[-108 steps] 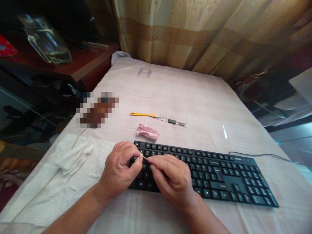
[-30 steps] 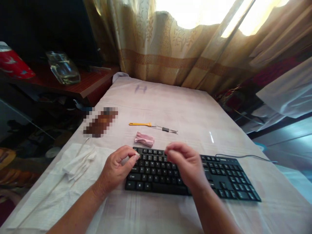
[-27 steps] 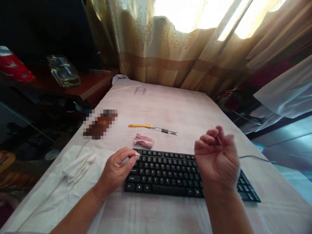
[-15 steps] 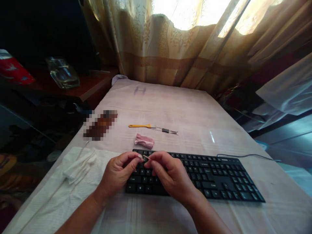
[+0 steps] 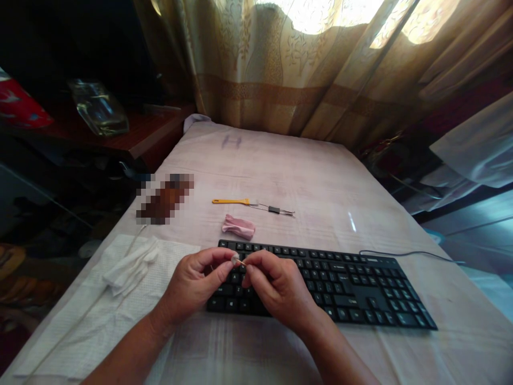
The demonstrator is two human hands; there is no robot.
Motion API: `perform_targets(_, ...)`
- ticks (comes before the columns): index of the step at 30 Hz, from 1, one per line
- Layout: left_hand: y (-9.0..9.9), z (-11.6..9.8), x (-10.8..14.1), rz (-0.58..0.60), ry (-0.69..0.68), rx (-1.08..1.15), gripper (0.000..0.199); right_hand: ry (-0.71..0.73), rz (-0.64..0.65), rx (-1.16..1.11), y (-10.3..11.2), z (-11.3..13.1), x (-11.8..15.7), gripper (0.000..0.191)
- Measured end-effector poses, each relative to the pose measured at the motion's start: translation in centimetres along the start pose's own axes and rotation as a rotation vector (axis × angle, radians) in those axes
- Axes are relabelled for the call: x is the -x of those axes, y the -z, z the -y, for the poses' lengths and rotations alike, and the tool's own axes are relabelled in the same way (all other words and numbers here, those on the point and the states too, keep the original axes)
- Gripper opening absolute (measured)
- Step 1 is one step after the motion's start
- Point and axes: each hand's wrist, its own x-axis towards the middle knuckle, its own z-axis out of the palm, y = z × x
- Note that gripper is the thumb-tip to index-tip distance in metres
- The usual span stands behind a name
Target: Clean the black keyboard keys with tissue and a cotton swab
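Note:
Above the left part of a black keyboard [image 5: 340, 289], my two hands meet at the fingertips. My left hand [image 5: 200, 278] pinches a small white tuft [image 5: 235, 259], which looks like cotton. A thin, light stick [image 5: 241, 262] runs from the tuft to my right hand [image 5: 276, 283], whose thumb and fingers pinch it. Behind the keyboard lies a folded pink cloth [image 5: 238, 226]. Farther back are a yellow-handled brush [image 5: 231, 201] and a wire tool with a dark grip [image 5: 274, 209].
A white cloth [image 5: 92, 299] lies at the left with a crumpled white piece [image 5: 132, 267] on it. Beyond it is a blurred-out brown object [image 5: 166, 199]. A glass jar [image 5: 98, 107] and a red container [image 5: 22, 101] stand on the side table. The keyboard's cable [image 5: 412, 252] runs right.
The white tuft now shows more clearly at my left fingertips, with the stick's end against it. The view has shifted slightly; the things on the table lie as before.

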Motion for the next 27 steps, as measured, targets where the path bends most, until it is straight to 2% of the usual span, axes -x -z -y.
perform_targets(5,-0.08,-0.27,-0.09,0.026,0.007,0.019,0.015,0.019,0.011,-0.017,0.11,0.09,-0.05,0.017)
perform_targets(12,0.09,-0.56,-0.06,0.039,-0.089,-0.12,0.012,0.027,0.06,-0.023,0.18,-0.09,0.07,0.016)
perform_targets(19,0.33,-0.36,-0.02,0.043,-0.439,-0.331,0.007,0.037,0.073,-0.031,-0.14,0.15,0.24,0.016)
perform_targets(27,0.32,-0.19,0.6,0.054,-0.573,-0.565,0.011,0.047,0.104,-0.056,-0.68,0.44,0.35,0.016)
